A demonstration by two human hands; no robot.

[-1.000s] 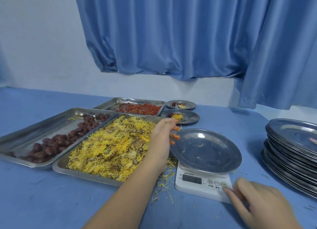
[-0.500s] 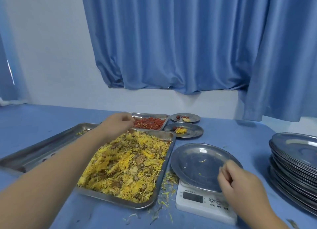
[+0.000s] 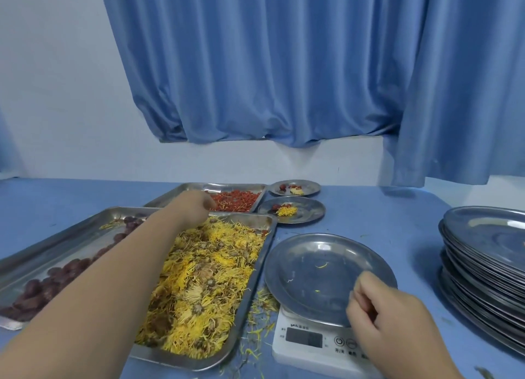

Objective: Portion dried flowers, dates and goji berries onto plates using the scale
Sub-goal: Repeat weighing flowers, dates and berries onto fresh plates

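On the far left of the blue bench (image 3: 397, 216) a steel tray (image 3: 71, 236) is placed, and dark red dates (image 3: 37, 290) are spread along its near and right part. The left arm is stretched from the near left corner over this tray and over the next one, so part of the dates is hidden. The left hand (image 3: 193, 205) is seen at the near edge of the far tray (image 3: 170, 198), where the goji berries (image 3: 241, 202) are kept; its fingers are bent down toward the berries, but it cannot be told if something is grasped. In the middle, a bigger tray (image 3: 255, 221) is filled with yellow dried flowers (image 3: 210, 279), and loose petals (image 3: 258, 316) are scattered on the bench just beside its right rim. To the right of the goji tray two small plates are set, one far (image 3: 312, 187) and one nearer (image 3: 312, 211), each with a little portion of flowers and red fruit. Nearer, a white scale (image 3: 287, 353) is standing with a round steel plate (image 3: 312, 265) on it; only a few petals are lying in this plate. The right hand (image 3: 383, 313) is held over the near right rim of that plate and partly over the buttons of the scale. Its fingers (image 3: 359, 296) are curled, and it cannot be told if the rim is pinched or only touched. At the right edge a tall stack of plates (image 3: 483, 265) is kept, well apart from the scale. Behind the bench a blue curtain (image 3: 284, 66) is hanging on a white wall (image 3: 56, 94).
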